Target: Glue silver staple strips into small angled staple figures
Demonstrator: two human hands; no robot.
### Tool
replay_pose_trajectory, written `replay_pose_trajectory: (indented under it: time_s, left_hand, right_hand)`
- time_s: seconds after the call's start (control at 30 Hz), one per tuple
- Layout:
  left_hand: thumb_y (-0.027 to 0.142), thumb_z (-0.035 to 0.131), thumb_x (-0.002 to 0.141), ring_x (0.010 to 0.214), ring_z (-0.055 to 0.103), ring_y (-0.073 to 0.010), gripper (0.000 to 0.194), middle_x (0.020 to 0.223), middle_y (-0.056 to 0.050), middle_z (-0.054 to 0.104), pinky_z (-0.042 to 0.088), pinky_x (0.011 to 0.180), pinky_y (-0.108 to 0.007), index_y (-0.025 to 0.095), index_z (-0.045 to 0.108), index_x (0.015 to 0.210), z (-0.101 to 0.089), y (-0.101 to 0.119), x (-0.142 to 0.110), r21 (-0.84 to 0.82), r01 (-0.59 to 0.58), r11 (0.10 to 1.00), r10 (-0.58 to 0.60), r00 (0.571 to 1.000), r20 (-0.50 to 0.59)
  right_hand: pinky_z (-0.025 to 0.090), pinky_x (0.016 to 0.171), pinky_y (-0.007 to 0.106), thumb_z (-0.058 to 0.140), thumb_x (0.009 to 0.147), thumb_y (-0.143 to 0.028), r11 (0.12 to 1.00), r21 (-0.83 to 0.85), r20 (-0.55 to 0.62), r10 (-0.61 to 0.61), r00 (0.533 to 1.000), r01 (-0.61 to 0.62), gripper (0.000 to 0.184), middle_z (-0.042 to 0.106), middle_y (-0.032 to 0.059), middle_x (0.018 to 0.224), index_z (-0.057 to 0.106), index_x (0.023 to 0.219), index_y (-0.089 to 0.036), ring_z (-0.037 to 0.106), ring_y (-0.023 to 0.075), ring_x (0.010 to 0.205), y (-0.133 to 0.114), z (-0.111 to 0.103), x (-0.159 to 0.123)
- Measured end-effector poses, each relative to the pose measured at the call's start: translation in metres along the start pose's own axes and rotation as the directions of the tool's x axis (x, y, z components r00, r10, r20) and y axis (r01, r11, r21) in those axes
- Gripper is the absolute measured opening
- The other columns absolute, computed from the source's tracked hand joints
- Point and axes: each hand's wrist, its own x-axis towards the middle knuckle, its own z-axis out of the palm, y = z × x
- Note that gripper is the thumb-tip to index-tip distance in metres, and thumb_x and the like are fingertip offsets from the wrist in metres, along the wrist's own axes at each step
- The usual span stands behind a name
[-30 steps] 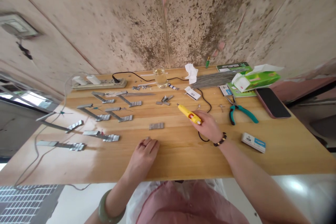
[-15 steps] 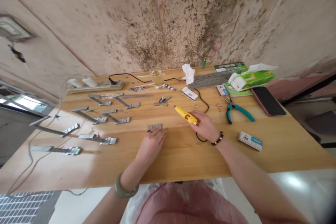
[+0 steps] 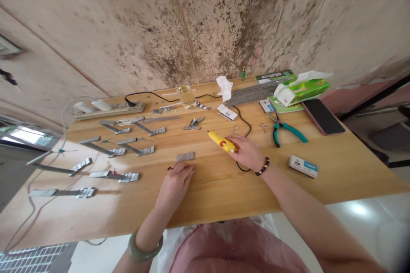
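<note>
My right hand [image 3: 246, 152] grips a yellow glue gun [image 3: 221, 141], its nozzle pointing up and left over the table. Just in front of my left hand [image 3: 175, 179] lies a short row of grey metal pieces [image 3: 185, 156]. The left fingers are bent and pressed together on the wood, and whatever may be under them is hidden. Farther back is a small pile of loose grey strips [image 3: 193, 124]. To the left stand several assembled grey metal pieces, among them a flat one [image 3: 62, 193] and one with a red bit [image 3: 114, 175].
Teal-handled pliers [image 3: 290, 131], a small box [image 3: 303, 166] and a phone [image 3: 323, 116] lie on the right. Along the back are a power strip [image 3: 110, 110], a glass of liquid [image 3: 186, 95], thin grey rods [image 3: 253, 93] and a green tissue pack [image 3: 303, 93]. A black cord [image 3: 245, 121] runs behind my right hand.
My left hand has drawn back slightly from the row of grey pieces, which now shows whole. The glue gun stays in my right hand. The camera view has shifted a little.
</note>
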Motion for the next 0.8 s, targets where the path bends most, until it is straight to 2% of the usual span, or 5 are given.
replay_pose_trajectory:
  time_s: [0.23, 0.5, 0.67, 0.8]
  left_hand:
    - [0.03, 0.046, 0.093, 0.083, 0.063, -0.0195, 0.027, 0.09, -0.007, 0.069, 0.052, 0.078, -0.035, 0.018, 0.07, 0.087, -0.007, -0.005, -0.011, -0.019, 0.075, 0.997, -0.076, 0.995, -0.061]
    - [0.031, 0.049, 0.09, 0.085, 0.064, -0.0201, 0.023, 0.089, -0.006, 0.069, 0.052, 0.078, -0.035, 0.019, 0.068, 0.086, -0.012, -0.013, -0.012, -0.038, 0.11, 0.993, -0.11, 0.994, 0.0]
    - [0.033, 0.056, 0.085, 0.07, 0.063, -0.0149, 0.018, 0.084, -0.004, 0.07, 0.053, 0.068, -0.027, 0.02, 0.069, 0.085, -0.017, -0.01, 0.002, -0.225, 0.178, 0.958, -0.191, 0.981, -0.039]
    - [0.036, 0.064, 0.079, 0.067, 0.063, -0.014, 0.02, 0.081, -0.003, 0.071, 0.051, 0.064, -0.025, 0.02, 0.07, 0.088, -0.019, -0.015, 0.022, -0.352, 0.276, 0.894, -0.315, 0.948, -0.056]
  right_hand:
    - [0.051, 0.084, 0.036, 0.058, 0.076, -0.01, 1.0, -0.014, 0.01, 0.013, 1.0, -0.012, 0.028, 0.068, 0.0084, 0.101, 0.062, 0.102, -0.018, 0.064, 0.0217, 0.092, 0.0, -0.001, 0.001]
    - [0.05, 0.079, 0.035, 0.058, 0.083, -0.017, 1.0, 0.02, -0.015, 0.018, 1.0, -0.018, 0.016, 0.067, 0.0077, 0.095, 0.059, 0.098, -0.018, 0.063, 0.0218, 0.088, -0.004, -0.003, 0.0]
    - [0.049, 0.073, 0.03, 0.057, 0.085, -0.022, 0.986, 0.164, -0.029, 0.025, 0.999, -0.02, 0.004, 0.066, 0.004, 0.087, 0.058, 0.088, -0.02, 0.062, 0.0186, 0.08, -0.012, -0.005, 0.0]
    - [0.048, 0.064, 0.027, 0.059, 0.082, -0.024, 0.949, 0.305, -0.008, 0.078, 0.997, -0.072, 0.005, 0.062, 0.0006, 0.077, 0.055, 0.084, -0.021, 0.06, 0.0162, 0.07, -0.014, -0.004, 0.001]
